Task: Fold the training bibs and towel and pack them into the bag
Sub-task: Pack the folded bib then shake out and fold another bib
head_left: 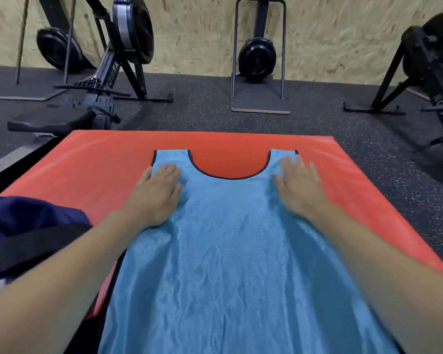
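Blue bib (230, 251) spread flat, unfolded.

Gym interior. A wall (202, 29) of pale chipboard panels fills the upper part of the frame. Below it runs a floor (202, 116) of dark rubber with light speckles. At upper left, a black rowing machine (108, 72) stands tilted with its flywheel housing raised and its seat toward the left edge; a second flywheel housing (54, 51) sits behind it against the wall. At upper centre, an upright machine (257, 56) with a round black fan rests on a flat base plate between two metal posts. At upper right, another black rowing machine (425, 60) stands on splayed legs. Lighting is even.
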A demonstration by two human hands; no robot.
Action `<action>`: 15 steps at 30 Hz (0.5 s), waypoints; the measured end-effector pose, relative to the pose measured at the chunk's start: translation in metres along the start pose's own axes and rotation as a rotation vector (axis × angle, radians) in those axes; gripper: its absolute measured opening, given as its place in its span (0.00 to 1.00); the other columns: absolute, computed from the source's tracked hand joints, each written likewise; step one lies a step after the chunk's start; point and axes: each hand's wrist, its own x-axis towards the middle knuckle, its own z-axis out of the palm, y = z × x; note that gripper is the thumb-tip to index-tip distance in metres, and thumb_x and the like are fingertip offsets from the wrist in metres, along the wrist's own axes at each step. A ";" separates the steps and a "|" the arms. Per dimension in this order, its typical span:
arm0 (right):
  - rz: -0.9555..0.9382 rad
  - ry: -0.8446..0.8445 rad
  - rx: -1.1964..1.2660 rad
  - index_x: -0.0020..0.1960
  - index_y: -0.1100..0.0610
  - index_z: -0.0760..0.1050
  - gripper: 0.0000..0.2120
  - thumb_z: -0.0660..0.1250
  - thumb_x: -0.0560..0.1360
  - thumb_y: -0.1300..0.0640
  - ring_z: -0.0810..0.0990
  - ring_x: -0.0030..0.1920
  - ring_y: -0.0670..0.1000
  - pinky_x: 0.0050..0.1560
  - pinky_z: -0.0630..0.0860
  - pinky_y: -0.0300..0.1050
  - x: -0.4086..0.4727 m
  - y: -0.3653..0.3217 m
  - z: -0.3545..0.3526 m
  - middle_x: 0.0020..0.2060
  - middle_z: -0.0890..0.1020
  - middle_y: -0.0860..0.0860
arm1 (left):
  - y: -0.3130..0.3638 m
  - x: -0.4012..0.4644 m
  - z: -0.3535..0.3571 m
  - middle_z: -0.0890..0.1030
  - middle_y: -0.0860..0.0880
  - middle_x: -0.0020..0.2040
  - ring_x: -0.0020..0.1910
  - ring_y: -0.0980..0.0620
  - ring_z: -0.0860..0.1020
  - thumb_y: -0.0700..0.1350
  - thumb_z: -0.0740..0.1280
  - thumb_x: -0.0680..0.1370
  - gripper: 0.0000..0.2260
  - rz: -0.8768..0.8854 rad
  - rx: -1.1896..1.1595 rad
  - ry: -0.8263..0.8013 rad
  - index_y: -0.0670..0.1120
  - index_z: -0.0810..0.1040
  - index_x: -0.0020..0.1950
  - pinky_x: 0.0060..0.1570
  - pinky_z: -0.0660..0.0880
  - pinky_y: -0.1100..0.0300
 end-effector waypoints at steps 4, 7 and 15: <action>-0.313 -0.093 0.142 0.82 0.57 0.49 0.28 0.45 0.85 0.47 0.46 0.81 0.52 0.79 0.42 0.54 -0.039 -0.119 0.015 0.81 0.50 0.52 | 0.024 -0.045 0.000 0.50 0.49 0.82 0.81 0.53 0.47 0.57 0.39 0.79 0.32 -0.001 -0.123 -0.009 0.45 0.52 0.82 0.78 0.42 0.56; -0.317 -0.173 0.115 0.82 0.53 0.45 0.28 0.43 0.85 0.44 0.40 0.80 0.47 0.79 0.36 0.53 -0.059 -0.160 0.031 0.81 0.45 0.47 | 0.020 -0.059 0.012 0.50 0.49 0.82 0.81 0.54 0.46 0.62 0.35 0.75 0.38 -0.067 -0.154 0.000 0.45 0.52 0.82 0.77 0.41 0.58; 0.032 -0.143 0.075 0.82 0.52 0.46 0.29 0.43 0.84 0.44 0.42 0.81 0.48 0.79 0.39 0.51 -0.051 -0.011 0.014 0.81 0.46 0.47 | 0.018 -0.056 0.013 0.45 0.49 0.82 0.81 0.53 0.43 0.60 0.36 0.77 0.36 -0.076 -0.115 -0.061 0.45 0.46 0.82 0.79 0.41 0.56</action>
